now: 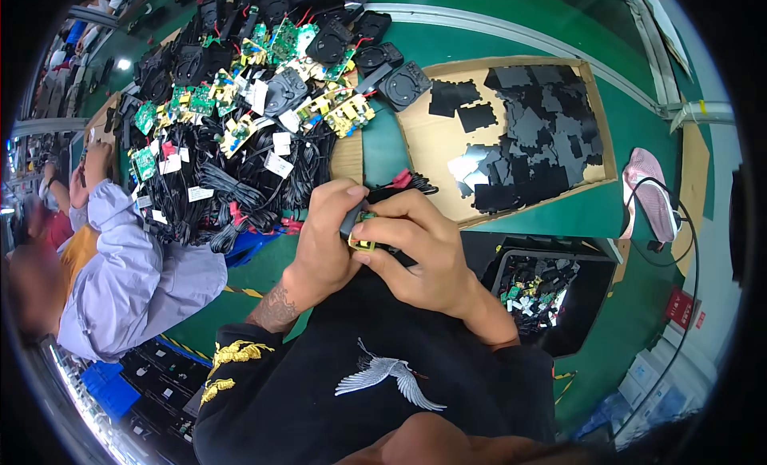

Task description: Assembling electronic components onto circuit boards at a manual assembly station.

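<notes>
My left hand (321,237) and my right hand (425,249) meet in front of my chest, both closed. Between them is a small circuit board (362,243) with yellow parts, pinched by the right fingers. A dark grey plastic piece (352,217) stands against it, gripped by the left thumb and fingers. How the two fit together is hidden by my fingers. Just beyond my hands lies a black cable bundle with a red connector (402,179). A shallow cardboard tray (605,137) of thin black cut sheets (543,121) is at the right.
A big heap of black housings (329,43), circuit boards (343,113) and coiled black cables (228,185) covers the bench's far left. A black bin (587,293) with mixed parts stands right of my arm. A pink cap (651,195) lies farther right. A co-worker's sleeve (120,257) is at left.
</notes>
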The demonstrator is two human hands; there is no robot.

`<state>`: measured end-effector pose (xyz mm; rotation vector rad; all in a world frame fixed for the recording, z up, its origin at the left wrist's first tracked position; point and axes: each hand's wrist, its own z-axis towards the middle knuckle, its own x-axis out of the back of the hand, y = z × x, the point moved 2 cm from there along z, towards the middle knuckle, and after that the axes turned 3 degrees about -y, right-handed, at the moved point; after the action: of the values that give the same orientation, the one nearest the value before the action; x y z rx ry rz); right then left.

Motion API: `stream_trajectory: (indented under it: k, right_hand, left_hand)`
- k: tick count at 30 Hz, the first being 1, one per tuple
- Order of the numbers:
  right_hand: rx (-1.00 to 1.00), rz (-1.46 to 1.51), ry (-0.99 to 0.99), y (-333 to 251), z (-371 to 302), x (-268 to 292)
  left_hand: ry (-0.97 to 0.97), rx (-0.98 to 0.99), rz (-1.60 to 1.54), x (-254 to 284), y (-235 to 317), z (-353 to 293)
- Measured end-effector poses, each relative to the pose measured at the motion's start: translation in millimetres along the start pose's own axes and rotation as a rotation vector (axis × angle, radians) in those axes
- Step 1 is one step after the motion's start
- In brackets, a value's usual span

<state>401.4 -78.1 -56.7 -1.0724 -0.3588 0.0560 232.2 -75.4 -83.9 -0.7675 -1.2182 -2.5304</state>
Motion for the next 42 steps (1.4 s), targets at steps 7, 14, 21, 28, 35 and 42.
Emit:
stream_trajectory:
  k: [7, 14, 21, 28, 35, 42]
  right_hand:
    - [0.018, 0.046, 0.002, 2.0, -2.5, 1.1]
    - [-0.090, 0.119, -0.064, -6.8, 0.8, 10.4]
    - [0.021, 0.028, -0.005, -0.4, -2.2, 9.0]
    - [0.192, -0.308, 0.165, -2.1, -11.6, 5.3]
    - [0.207, -0.321, 0.187, -0.5, -13.6, 6.0]
    - [0.275, -0.339, 0.127, 6.8, -6.4, 14.0]
  left_hand:
    - [0.077, -0.012, -0.042, -8.8, 0.6, -5.8]
    - [0.198, -0.117, 0.080, -14.4, -1.4, -11.3]
    - [0.168, -0.108, 0.095, -17.2, 0.0, -5.1]
    - [0.175, -0.014, 0.002, -24.0, 12.0, 0.2]
    - [0.036, -0.023, -0.117, -26.5, 3.9, -5.3]
    - [-0.155, 0.014, -0.069, -15.5, 15.2, -4.4]
